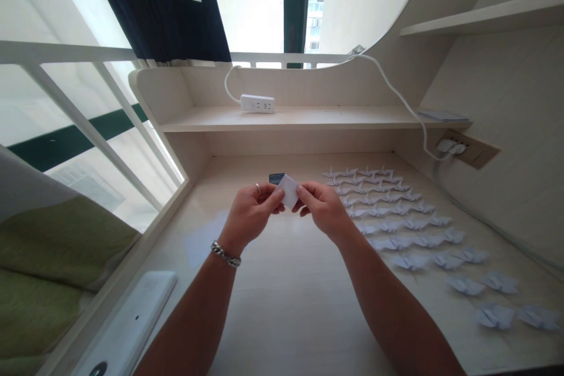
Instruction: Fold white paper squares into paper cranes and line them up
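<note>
The left hand (250,211) and right hand (325,205) pinch opposite sides of the folded white paper (289,189) — likely light, easily creased, best held at its edges

The left hand (252,209) and right hand (325,207) are holding one folded paper (289,191) over the tabletop (291,305), near paper cranes (391,225)

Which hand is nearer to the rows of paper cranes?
Right. The right hand is by the left edge of the paper cranes; the left hand is farther left, across the folded paper that both hold.
</note>
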The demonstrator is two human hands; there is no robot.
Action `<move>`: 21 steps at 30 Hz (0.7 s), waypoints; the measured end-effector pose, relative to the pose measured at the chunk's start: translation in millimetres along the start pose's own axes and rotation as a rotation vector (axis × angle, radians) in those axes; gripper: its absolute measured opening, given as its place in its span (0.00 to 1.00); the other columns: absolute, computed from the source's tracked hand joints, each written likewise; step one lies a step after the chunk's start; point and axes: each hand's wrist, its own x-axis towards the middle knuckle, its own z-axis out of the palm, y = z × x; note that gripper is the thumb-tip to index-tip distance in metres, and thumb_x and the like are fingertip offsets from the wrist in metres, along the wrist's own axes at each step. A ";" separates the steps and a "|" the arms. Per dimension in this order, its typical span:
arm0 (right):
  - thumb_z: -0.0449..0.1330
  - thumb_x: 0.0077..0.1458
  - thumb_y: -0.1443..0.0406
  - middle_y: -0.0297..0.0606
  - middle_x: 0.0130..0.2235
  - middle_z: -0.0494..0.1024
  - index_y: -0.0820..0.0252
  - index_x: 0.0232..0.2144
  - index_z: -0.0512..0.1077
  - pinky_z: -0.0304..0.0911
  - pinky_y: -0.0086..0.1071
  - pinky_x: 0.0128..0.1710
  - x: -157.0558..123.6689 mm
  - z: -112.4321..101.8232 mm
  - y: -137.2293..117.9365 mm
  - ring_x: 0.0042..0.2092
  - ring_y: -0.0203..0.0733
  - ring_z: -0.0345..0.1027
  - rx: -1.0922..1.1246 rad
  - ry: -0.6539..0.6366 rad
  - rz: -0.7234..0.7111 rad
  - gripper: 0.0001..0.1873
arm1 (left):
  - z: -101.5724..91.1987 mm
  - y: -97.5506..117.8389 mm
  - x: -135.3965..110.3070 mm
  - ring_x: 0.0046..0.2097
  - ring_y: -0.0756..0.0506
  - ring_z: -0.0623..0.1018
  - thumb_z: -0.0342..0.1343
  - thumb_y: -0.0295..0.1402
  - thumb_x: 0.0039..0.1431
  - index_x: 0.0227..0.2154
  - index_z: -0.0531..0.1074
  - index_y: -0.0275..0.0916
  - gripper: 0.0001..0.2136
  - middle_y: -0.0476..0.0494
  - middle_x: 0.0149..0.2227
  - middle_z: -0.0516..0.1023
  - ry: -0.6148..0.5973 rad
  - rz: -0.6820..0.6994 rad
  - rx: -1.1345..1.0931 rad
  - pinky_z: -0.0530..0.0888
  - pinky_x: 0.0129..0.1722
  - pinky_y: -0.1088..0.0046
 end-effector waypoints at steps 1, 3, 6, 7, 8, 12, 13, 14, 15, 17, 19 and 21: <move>0.58 0.57 0.55 0.36 0.26 0.76 0.62 0.31 0.74 0.63 0.28 0.26 1.1 -0.1 4.8 0.28 0.37 0.71 0.001 -0.017 0.018 0.15 | 0.5 -3.6 1.0 0.29 0.48 0.77 0.62 0.39 0.54 0.31 0.78 0.34 0.11 0.44 0.26 0.79 0.000 -0.006 -0.001 0.73 0.30 0.74; 0.61 0.53 0.55 0.36 0.26 0.77 0.62 0.30 0.74 0.63 0.28 0.26 1.8 -0.2 17.6 0.28 0.36 0.70 0.015 -0.034 0.066 0.14 | 2.1 -13.7 2.6 0.27 0.49 0.76 0.62 0.40 0.54 0.27 0.77 0.34 0.12 0.44 0.25 0.79 0.003 -0.047 0.017 0.72 0.29 0.75; 0.64 0.48 0.54 0.34 0.25 0.76 0.61 0.29 0.73 0.61 0.27 0.25 -2.5 -0.6 42.8 0.27 0.35 0.69 0.056 0.007 0.162 0.16 | 5.3 -35.6 2.0 0.26 0.50 0.75 0.64 0.40 0.51 0.23 0.75 0.34 0.13 0.45 0.22 0.77 -0.080 -0.162 0.000 0.72 0.27 0.75; 0.65 0.46 0.53 0.33 0.24 0.76 0.62 0.27 0.73 0.60 0.27 0.24 -5.6 -0.7 51.6 0.26 0.35 0.69 0.072 0.004 0.221 0.17 | 6.4 -44.1 0.3 0.25 0.50 0.75 0.65 0.41 0.49 0.22 0.75 0.34 0.14 0.45 0.22 0.76 -0.093 -0.198 -0.012 0.72 0.27 0.75; 0.66 0.45 0.52 0.34 0.25 0.77 0.62 0.27 0.73 0.60 0.27 0.25 -9.3 -0.5 60.2 0.26 0.35 0.70 0.106 -0.007 0.278 0.18 | 7.7 -53.0 -2.1 0.25 0.50 0.75 0.66 0.41 0.48 0.23 0.75 0.34 0.14 0.45 0.22 0.76 -0.115 -0.241 -0.033 0.72 0.26 0.76; 0.70 0.39 0.50 0.33 0.26 0.76 0.62 0.26 0.73 0.59 0.26 0.24 -24.4 3.0 87.4 0.26 0.34 0.70 0.221 -0.006 0.443 0.22 | 13.9 -86.1 -16.0 0.26 0.50 0.75 0.69 0.46 0.42 0.23 0.74 0.33 0.19 0.46 0.23 0.75 -0.067 -0.426 -0.169 0.72 0.23 0.77; 0.70 0.38 0.50 0.33 0.26 0.76 0.62 0.26 0.73 0.59 0.25 0.24 -26.8 4.1 91.7 0.26 0.34 0.70 0.236 0.006 0.454 0.23 | 15.7 -92.2 -19.3 0.25 0.51 0.73 0.70 0.46 0.40 0.22 0.73 0.34 0.19 0.48 0.23 0.74 -0.014 -0.446 -0.215 0.72 0.22 0.78; 0.71 0.36 0.49 0.33 0.26 0.76 0.62 0.25 0.73 0.58 0.25 0.23 -28.4 5.0 94.9 0.25 0.34 0.70 0.242 0.008 0.459 0.23 | 17.6 -96.8 -22.1 0.25 0.52 0.72 0.71 0.46 0.38 0.22 0.73 0.34 0.20 0.49 0.23 0.73 0.028 -0.464 -0.261 0.72 0.22 0.78; 0.71 0.36 0.49 0.33 0.26 0.76 0.62 0.25 0.73 0.58 0.25 0.23 -29.3 5.6 97.1 0.25 0.33 0.69 0.238 0.019 0.449 0.23 | 19.3 -100.0 -24.3 0.25 0.53 0.72 0.72 0.45 0.37 0.22 0.73 0.33 0.20 0.49 0.23 0.72 0.041 -0.473 -0.301 0.72 0.22 0.79; 0.71 0.37 0.50 0.32 0.25 0.76 0.62 0.26 0.74 0.59 0.25 0.23 -29.9 5.9 98.4 0.25 0.33 0.69 0.214 0.032 0.414 0.22 | 22.0 -102.4 -27.3 0.26 0.52 0.72 0.72 0.43 0.37 0.23 0.74 0.33 0.19 0.48 0.24 0.74 0.079 -0.474 -0.367 0.72 0.23 0.80; 0.71 0.39 0.51 0.32 0.24 0.75 0.62 0.26 0.75 0.60 0.26 0.24 -30.7 5.7 96.9 0.24 0.33 0.68 0.195 0.033 0.373 0.21 | 23.7 -101.3 -28.9 0.27 0.52 0.73 0.74 0.41 0.36 0.23 0.75 0.33 0.18 0.47 0.25 0.75 0.123 -0.471 -0.430 0.73 0.25 0.79; 0.71 0.40 0.51 0.33 0.23 0.75 0.62 0.26 0.76 0.62 0.27 0.25 -32.8 6.0 93.8 0.24 0.33 0.68 0.202 0.032 0.348 0.20 | 24.7 -99.1 -30.3 0.28 0.52 0.74 0.75 0.38 0.34 0.24 0.75 0.33 0.18 0.48 0.26 0.75 0.168 -0.462 -0.499 0.74 0.27 0.78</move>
